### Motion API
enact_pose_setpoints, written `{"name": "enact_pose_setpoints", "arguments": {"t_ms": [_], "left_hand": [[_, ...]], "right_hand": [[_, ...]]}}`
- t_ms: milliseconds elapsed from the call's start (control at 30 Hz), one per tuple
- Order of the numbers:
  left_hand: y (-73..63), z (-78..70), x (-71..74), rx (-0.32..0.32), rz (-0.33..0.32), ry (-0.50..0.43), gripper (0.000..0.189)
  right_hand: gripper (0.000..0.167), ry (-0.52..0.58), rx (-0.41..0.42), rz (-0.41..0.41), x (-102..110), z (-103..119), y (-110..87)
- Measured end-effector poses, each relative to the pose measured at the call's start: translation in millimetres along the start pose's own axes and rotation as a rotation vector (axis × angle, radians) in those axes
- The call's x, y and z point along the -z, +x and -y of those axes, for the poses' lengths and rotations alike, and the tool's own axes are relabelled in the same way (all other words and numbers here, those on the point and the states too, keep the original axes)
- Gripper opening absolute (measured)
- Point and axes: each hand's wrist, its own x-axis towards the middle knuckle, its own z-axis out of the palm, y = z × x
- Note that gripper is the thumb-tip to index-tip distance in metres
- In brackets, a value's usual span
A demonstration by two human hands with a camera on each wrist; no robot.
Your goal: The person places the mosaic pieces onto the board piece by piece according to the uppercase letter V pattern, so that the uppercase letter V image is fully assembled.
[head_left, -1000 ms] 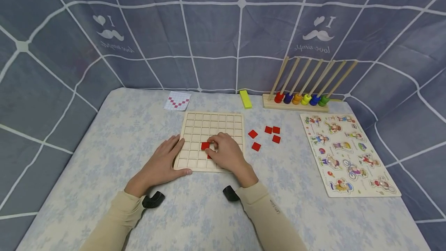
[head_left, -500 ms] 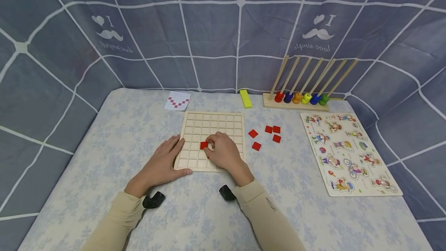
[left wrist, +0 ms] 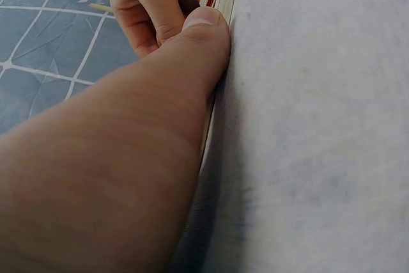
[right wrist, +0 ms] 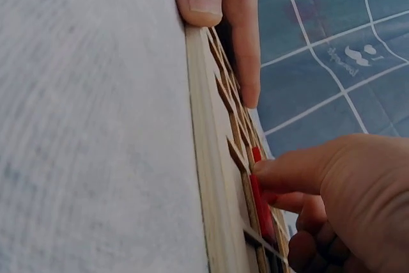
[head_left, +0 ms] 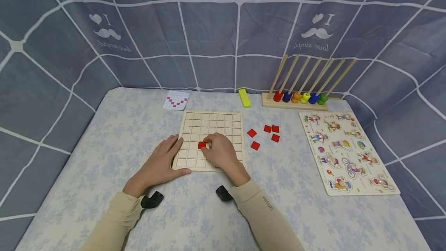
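A wooden grid board (head_left: pixel 212 121) lies flat on the table. My left hand (head_left: pixel 158 164) rests along its left edge, fingers straight, with the thumb at the front left corner. My right hand (head_left: pixel 221 152) pinches a red square tile (head_left: pixel 201 145) by its right side, over the grid cells left of the board's middle. In the right wrist view, the thumb of the right hand (right wrist: pixel 358 196) touches red, and another red tile (right wrist: pixel 261 209) sits in a cell nearer the front edge. The right hand covers that second tile in the head view.
Several loose red tiles (head_left: pixel 255 145) lie right of the board. Behind stand a paper pattern card (head_left: pixel 175 100), a yellow block (head_left: pixel 244 98) and a peg stand with coloured beads (head_left: pixel 294 105). A picture puzzle board (head_left: pixel 348 154) lies at the right.
The right hand and its red tile have shifted slightly left on the board. The second tile has gone out of sight beneath the hand. The left hand stays on the board's edge.
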Motion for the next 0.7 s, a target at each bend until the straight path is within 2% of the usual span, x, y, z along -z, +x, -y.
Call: {"name": "enact_pose_setpoints", "arguments": {"t_ms": [367, 700], "left_hand": [[-0.2, -0.7, 1.2, -0.003, -0.004, 0.008, 0.111], [-0.2, 1.1, -0.5, -0.009, -0.004, 0.005, 0.111]], "right_hand": [[0.026, 0.089, -0.071, 0.019, 4.4, 3.9, -1.3], [0.027, 0.104, -0.056, 0.017, 2.1, 0.8, -0.9]]}}
